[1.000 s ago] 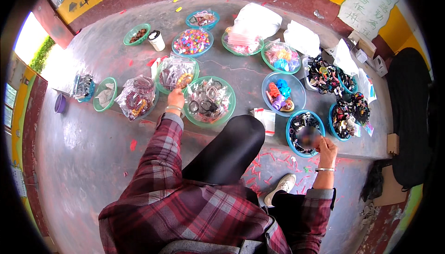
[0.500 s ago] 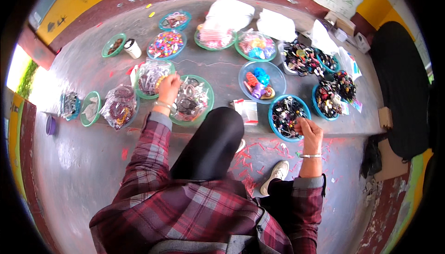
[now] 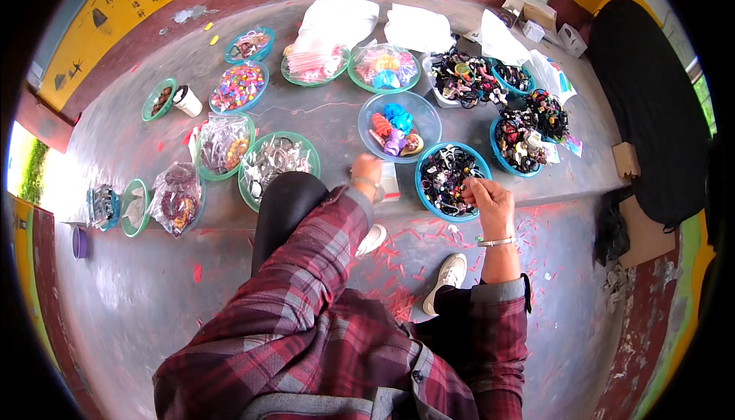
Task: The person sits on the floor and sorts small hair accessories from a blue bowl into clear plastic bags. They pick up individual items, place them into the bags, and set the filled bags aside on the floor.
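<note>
Round blue bowl (image 3: 419, 184) lies just forward-left of the nearer right hand (image 3: 494, 204), fingertips bunched, any hold unclear; farther left, the blurred left hand's (image 3: 366, 169) grip cannot be told

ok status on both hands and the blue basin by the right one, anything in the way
Right hand over right rim of blue basin, grip unclear; left hand blurred, at white packet; mostly dark small items in basin, right hand partly hiding it.
</note>
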